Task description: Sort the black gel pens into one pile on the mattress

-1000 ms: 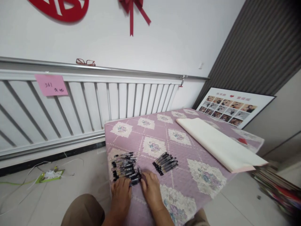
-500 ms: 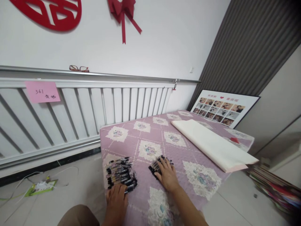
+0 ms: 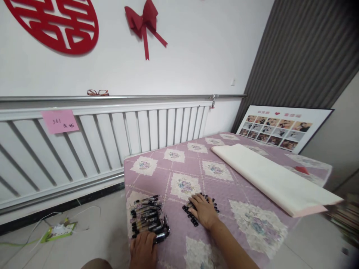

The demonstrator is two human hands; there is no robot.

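A loose pile of black-capped clear pens [image 3: 150, 216] lies near the left edge of the table. My left hand [image 3: 143, 248] rests at the near side of this pile, fingers bent slightly downward and touching the closest pens. To the right, a smaller group of similar pens [image 3: 193, 220] lies side by side on the cloth. My right hand [image 3: 204, 212] is laid flat over that group, fingers spread, covering most of it. Only the dark pen ends show around the palm and fingers.
A purple floral tablecloth [image 3: 174, 209] covers the table. On its right side lies a folded cream sheet [image 3: 263, 175], with a photo board [image 3: 283, 129] behind. A white radiator [image 3: 109, 138] lines the wall. A power strip [image 3: 60, 231] with cables sits on the floor.
The camera view has shifted, so everything appears lower. My right hand lies flatter across its group of pens, and more pen ends show on its right side. My left hand stays at the pile.
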